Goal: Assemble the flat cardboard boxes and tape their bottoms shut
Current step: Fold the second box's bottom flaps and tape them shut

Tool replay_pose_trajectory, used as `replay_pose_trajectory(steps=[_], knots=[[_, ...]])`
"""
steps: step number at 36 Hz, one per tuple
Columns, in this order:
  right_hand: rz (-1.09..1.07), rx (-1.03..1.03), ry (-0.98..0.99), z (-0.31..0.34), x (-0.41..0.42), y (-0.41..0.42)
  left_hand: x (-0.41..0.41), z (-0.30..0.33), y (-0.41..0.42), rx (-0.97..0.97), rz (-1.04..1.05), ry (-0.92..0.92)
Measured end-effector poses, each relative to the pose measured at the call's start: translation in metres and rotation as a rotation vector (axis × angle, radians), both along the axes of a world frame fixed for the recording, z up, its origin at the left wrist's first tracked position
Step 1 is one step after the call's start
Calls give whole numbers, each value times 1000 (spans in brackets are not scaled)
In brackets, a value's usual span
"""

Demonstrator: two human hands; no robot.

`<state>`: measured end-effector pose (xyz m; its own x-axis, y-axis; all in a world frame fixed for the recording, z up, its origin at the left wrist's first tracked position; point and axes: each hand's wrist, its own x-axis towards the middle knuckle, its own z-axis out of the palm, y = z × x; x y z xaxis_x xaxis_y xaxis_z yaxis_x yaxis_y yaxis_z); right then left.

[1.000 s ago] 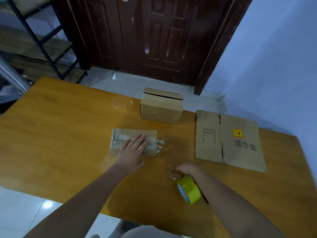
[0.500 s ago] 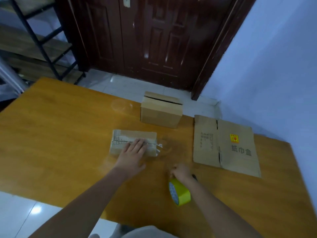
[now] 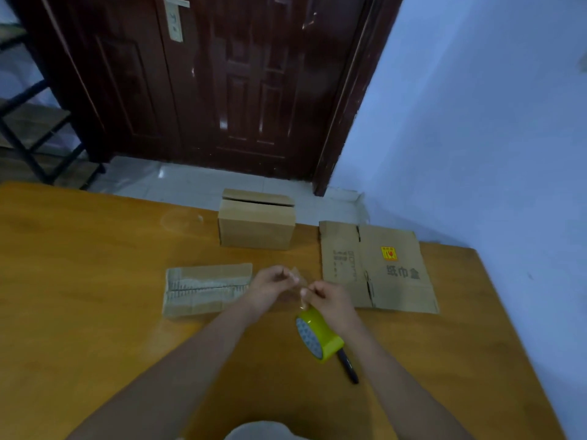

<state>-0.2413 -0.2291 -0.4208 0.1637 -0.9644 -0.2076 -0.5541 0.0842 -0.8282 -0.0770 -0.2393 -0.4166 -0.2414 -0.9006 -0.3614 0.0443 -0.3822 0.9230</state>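
Observation:
A small cardboard box (image 3: 206, 289) lies on the orange table (image 3: 79, 281) with clear tape along its seam. Just right of it, my left hand (image 3: 270, 285) pinches the free end of a clear tape strip. My right hand (image 3: 330, 300) pinches the same strip close to the yellow tape roll (image 3: 319, 335), which hangs from it just above the table. An assembled box (image 3: 255, 227) stands at the table's far edge. A flat cardboard box (image 3: 378, 268) with a yellow label lies to the right.
A black marker (image 3: 347, 366) lies on the table under the tape roll. A dark wooden door (image 3: 222, 84) and tiled floor are beyond the table. A blue wall (image 3: 476, 122) runs along the right side. A metal shelf frame (image 3: 28, 138) stands at far left.
My left hand has left the small box and come to the tape strip. My right hand has lifted the roll and moved toward the left hand. The camera has tilted upward.

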Motion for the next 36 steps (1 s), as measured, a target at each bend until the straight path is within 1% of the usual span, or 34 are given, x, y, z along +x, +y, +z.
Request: replay_pose_trajectory(steps=[2,5,10,12,15,19,25,28,33,36], knots=[[-28,9,1,-4,-1,2,0,2,0,1,-29,4],[-66,16,34,-10,-2,2,-1,1,-1,-36,-74,-76],[-66,26,59,-11,4,3,-3,-2,-3,-145,-43,-224],[-78,8,61,-10,7,2,-3,-3,-5,-190,-20,-255],[-114,6,11,-6,11,1,-2,-2,-7,-240,4,-286],[-151,98,-205,-1,14,-2,3,1,-7,-269,11,-313],[-74,67,-202,1,14,-4,8,14,-7,-281,-20,-326],[-51,57,-180,-2,14,-5,13,14,-7,-276,-58,-365],[-27,71,-262,-6,11,-6,12,25,-7,-273,-36,-397],[-22,82,-360,-4,4,-4,13,33,-9,-311,-27,-441]])
